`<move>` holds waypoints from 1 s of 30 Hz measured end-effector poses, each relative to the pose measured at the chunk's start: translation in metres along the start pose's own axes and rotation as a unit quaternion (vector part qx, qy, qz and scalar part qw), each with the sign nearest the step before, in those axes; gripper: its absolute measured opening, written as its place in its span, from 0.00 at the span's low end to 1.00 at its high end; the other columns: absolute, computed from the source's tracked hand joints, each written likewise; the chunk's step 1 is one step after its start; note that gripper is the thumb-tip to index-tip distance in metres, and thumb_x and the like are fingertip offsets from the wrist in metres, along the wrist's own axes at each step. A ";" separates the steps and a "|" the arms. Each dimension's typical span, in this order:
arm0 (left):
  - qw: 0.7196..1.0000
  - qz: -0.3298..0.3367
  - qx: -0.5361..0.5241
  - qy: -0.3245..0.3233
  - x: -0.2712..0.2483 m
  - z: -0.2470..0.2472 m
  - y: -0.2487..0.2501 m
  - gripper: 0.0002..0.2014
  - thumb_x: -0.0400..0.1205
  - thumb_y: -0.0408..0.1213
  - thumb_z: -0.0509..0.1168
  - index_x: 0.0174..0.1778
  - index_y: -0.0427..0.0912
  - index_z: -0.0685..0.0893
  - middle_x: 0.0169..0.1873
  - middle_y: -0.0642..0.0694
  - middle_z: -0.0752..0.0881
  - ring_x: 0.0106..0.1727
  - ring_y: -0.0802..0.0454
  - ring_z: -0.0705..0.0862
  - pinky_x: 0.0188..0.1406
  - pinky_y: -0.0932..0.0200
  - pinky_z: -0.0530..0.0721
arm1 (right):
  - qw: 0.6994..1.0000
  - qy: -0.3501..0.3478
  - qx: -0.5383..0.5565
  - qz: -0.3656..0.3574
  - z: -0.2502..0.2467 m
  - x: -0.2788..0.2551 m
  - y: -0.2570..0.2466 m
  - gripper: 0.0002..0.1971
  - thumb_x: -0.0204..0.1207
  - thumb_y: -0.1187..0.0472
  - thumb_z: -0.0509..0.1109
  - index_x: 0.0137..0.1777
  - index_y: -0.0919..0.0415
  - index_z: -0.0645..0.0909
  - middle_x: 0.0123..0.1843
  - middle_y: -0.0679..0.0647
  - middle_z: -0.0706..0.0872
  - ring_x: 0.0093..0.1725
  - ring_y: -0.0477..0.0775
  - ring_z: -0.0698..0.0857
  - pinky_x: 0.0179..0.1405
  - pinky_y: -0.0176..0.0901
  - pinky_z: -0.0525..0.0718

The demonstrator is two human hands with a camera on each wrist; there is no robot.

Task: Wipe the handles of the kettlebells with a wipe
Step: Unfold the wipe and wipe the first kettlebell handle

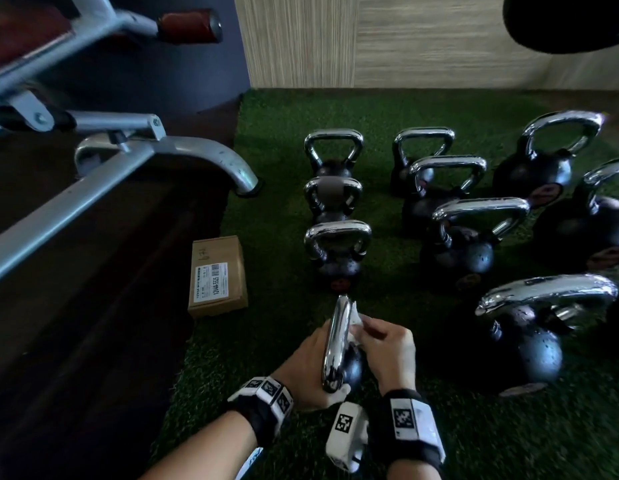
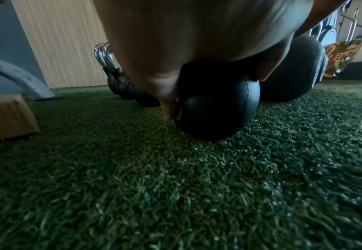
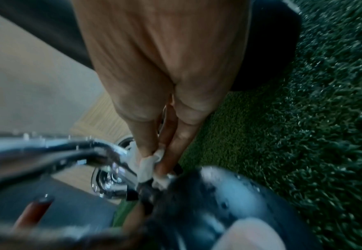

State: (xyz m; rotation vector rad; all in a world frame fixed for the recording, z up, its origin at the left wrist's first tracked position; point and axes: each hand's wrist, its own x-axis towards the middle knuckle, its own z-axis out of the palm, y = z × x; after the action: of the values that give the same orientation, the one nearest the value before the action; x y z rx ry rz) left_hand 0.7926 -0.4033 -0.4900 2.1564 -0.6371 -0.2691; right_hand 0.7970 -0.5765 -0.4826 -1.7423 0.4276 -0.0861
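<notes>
White wipe (image 1: 353,323), seemingly pinched by right hand (image 1: 387,351), touches chrome handle (image 1: 336,344).

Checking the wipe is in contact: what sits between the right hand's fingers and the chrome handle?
The white wipe, pinched by the right hand against the chrome handle; the right wrist view shows it.

My left hand (image 1: 306,370) hid most of the black ball (image 2: 216,108). My right wrist view was blurry, so the shiny handle (image 3: 54,152) and the wipe (image 3: 148,162) looked smeared.
</notes>
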 end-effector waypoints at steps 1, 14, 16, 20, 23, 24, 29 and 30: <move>1.000 0.006 -0.010 0.005 0.000 -0.001 0.001 0.47 0.71 0.38 0.78 0.83 0.57 0.61 0.78 0.50 0.72 0.81 0.56 0.71 0.82 0.50 0.71 | 1.000 0.002 -0.015 -0.003 0.003 0.001 -0.001 0.12 0.72 0.60 0.83 0.55 0.51 0.94 0.44 0.46 0.95 0.46 0.42 0.93 0.55 0.49 0.92; 0.999 -0.019 0.035 -0.021 0.002 -0.003 0.002 0.46 0.72 0.49 0.78 0.81 0.53 0.58 0.73 0.44 0.76 0.73 0.47 0.78 0.74 0.47 0.78 | 0.999 -0.026 -0.004 -0.043 0.002 0.027 -0.011 0.12 0.78 0.66 0.78 0.56 0.50 0.93 0.47 0.45 0.95 0.49 0.44 0.93 0.59 0.51 0.91; 0.999 -0.032 0.035 -0.026 0.003 -0.002 0.000 0.48 0.70 0.52 0.75 0.83 0.47 0.58 0.70 0.44 0.77 0.70 0.47 0.81 0.70 0.46 0.81 | 0.998 -0.031 0.004 -0.046 0.001 0.027 -0.015 0.12 0.79 0.68 0.77 0.56 0.51 0.93 0.47 0.43 0.94 0.49 0.43 0.92 0.61 0.50 0.91; 0.999 -0.026 0.018 -0.029 0.009 -0.008 0.009 0.46 0.71 0.42 0.77 0.76 0.73 0.56 0.72 0.51 0.76 0.71 0.52 0.79 0.76 0.49 0.78 | 0.989 -0.054 0.032 -0.131 -0.006 0.015 -0.028 0.18 0.77 0.71 0.77 0.50 0.43 0.92 0.49 0.42 0.93 0.51 0.45 0.92 0.57 0.43 0.90; 0.999 -0.011 0.027 -0.035 0.010 -0.013 0.009 0.55 0.72 0.40 0.79 0.69 0.92 0.44 0.81 0.54 0.68 0.81 0.57 0.69 0.84 0.54 0.68 | 0.978 -0.132 -0.002 -0.161 -0.019 0.008 -0.036 0.20 0.75 0.72 0.78 0.47 0.40 0.94 0.49 0.42 0.93 0.52 0.43 0.92 0.57 0.42 0.89; 0.999 -0.015 0.025 -0.043 0.011 -0.013 0.008 0.54 0.72 0.40 0.79 0.70 0.91 0.47 0.81 0.51 0.68 0.81 0.54 0.69 0.84 0.52 0.69 | 0.974 -0.153 -0.016 -0.164 -0.023 0.008 -0.039 0.20 0.74 0.72 0.79 0.47 0.39 0.94 0.48 0.42 0.93 0.51 0.43 0.92 0.57 0.42 0.89; 0.994 -0.057 0.041 -0.080 0.016 -0.017 0.018 0.48 0.75 0.40 0.78 0.82 0.62 0.52 0.75 0.47 0.73 0.75 0.48 0.77 0.79 0.54 0.74 | 0.967 -0.089 -0.094 -0.218 -0.025 0.014 -0.052 0.15 0.74 0.68 0.80 0.50 0.45 0.95 0.44 0.42 0.91 0.46 0.41 0.90 0.53 0.43 0.89; 0.994 -0.062 0.028 -0.083 0.019 -0.020 0.020 0.45 0.74 0.41 0.78 0.77 0.70 0.54 0.73 0.49 0.75 0.73 0.49 0.78 0.78 0.51 0.76 | 0.966 -0.092 -0.099 -0.221 -0.025 0.012 -0.054 0.15 0.74 0.68 0.81 0.50 0.43 0.94 0.43 0.42 0.91 0.46 0.42 0.90 0.51 0.42 0.89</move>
State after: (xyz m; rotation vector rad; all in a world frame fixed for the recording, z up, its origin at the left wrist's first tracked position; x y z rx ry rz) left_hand 0.8096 -0.4103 -0.4610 2.2478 -0.6102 -0.5077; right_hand 0.8135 -0.5952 -0.4277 -1.9977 -0.1003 -0.2040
